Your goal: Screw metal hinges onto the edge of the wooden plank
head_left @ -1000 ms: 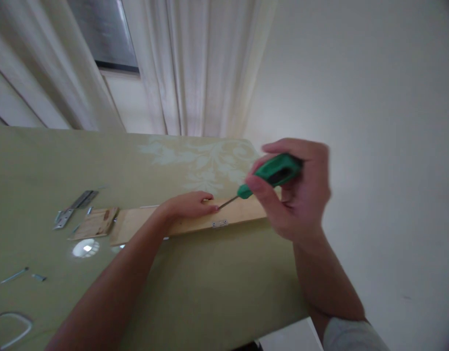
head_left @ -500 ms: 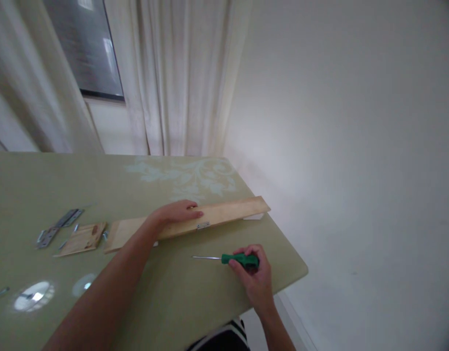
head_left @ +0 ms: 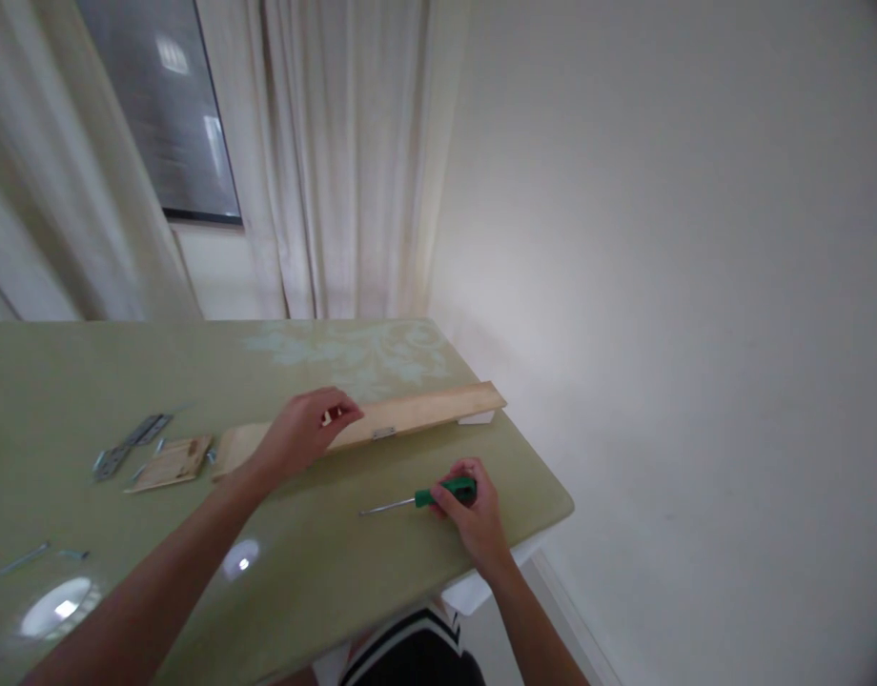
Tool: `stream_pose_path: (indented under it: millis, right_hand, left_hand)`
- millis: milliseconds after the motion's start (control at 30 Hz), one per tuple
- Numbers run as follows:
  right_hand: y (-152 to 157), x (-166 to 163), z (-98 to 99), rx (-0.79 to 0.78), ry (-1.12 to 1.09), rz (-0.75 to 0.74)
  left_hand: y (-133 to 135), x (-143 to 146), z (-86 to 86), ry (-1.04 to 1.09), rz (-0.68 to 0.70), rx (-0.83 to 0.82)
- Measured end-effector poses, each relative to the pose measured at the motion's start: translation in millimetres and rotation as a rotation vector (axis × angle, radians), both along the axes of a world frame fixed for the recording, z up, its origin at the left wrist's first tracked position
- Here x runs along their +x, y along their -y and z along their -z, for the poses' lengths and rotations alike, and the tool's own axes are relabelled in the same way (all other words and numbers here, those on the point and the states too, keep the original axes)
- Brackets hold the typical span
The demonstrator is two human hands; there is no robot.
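Observation:
My right hand (head_left: 474,514) is wrapped round the green handle of a screwdriver (head_left: 438,495), whose thin metal shaft points left just above the table. My left hand (head_left: 314,429) hovers over a long, pale wooden board (head_left: 424,408), thumb and fingertips pinched together. Whether something small sits in that pinch I cannot make out. On the board's near edge lies a small metal hinge (head_left: 384,433). The left part of the board is partly covered by my left hand and forearm.
Left of the board are a small wooden piece (head_left: 173,462) with screws around it and several metal hinges (head_left: 131,446). A long metal rod-like piece (head_left: 24,557) lies at the near left. The table's edge (head_left: 539,457) runs close to a white wall on the right.
My left hand has come off the board, drawn back to the left, and its fingers have closed to a pinch. The screwdriver's tip has dipped slightly. The view has shifted a little.

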State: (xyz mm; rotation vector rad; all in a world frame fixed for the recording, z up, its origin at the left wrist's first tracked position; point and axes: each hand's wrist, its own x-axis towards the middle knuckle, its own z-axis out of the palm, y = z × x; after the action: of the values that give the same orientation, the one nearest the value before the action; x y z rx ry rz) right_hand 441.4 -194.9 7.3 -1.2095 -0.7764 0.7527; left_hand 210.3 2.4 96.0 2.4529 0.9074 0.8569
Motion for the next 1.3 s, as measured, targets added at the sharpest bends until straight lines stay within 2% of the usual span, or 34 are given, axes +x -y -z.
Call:
stream_pose_path:
  millis: [100,167,233,367,467,567,700,900,1000,1300]
  right_hand:
    - [-20,-3,-8.2,0.047,-0.070,0.023]
    - [-43,-5,-18.4,0.117,-0.124,0.070]
    - [-71,-4,-31.5,0.198,-0.181,0.118]
    - [-126,4,-58.7,0.350,-0.270,0.188]
    - [-158,9,-70.7,0.409,-0.294,0.153]
    - [-178,13,-72.3,0.422,-0.301,0.101]
    - [-177,18,-62.5,0.431,-0.291,0.066]
    - [-146,24,-48.3,0.461,-0.320,0.008]
    - [-139,24,-47.9,0.446,-0.347,-0.029]
    - [-137,16,-50.8,0.373,-0.329,-0.018]
  left_hand:
    - [22,-24,29.9,0.052,-0.103,-0.006]
    - [32,-35,46.3,0.081,-0.134,0.123]
    - [39,-40,57.0,0.092,-0.095,0.308]
    - [47,-33,64.3,0.037,-0.018,0.589]
    - [52,-28,67.3,-0.012,0.057,0.673]
    - [55,-29,73.3,0.012,0.104,0.693]
    - [53,-33,81.0,0.088,0.095,0.622]
    - [54,-27,85.1,0.122,0.091,0.522]
    - [60,-23,85.2,0.091,0.103,0.527]
    - [70,-20,86.1,0.079,0.136,0.495]
